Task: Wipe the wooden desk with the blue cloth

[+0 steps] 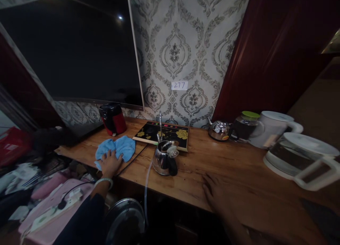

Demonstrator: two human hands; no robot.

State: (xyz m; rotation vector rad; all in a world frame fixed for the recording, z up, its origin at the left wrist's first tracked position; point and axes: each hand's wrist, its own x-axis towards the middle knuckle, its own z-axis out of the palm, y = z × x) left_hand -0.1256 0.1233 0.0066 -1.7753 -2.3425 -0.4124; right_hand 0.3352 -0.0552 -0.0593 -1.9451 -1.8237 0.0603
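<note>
A crumpled blue cloth [126, 148] lies on a wooden desk [196, 183], towards its left end, near the front edge. The person's left hand [109, 164], with a pale bangle [109, 181] at the wrist, rests palm down on the near part of the cloth. Its fingers are spread wide; the cloth lies under them and bunches up beyond their tips and to the right past the thumb. Whether the fingertips pinch any fabric, I cannot tell. The right hand [218, 192], in shadow, lies on the bare wood well apart from the cloth, fingers stretched out and holding nothing visible. Between the hands stands a small shiny kettle [160, 160], its lid tilted, in front of a black panel with gold flowers [182, 134]. A red and black appliance [120, 122] stands just behind the cloth.
</note>
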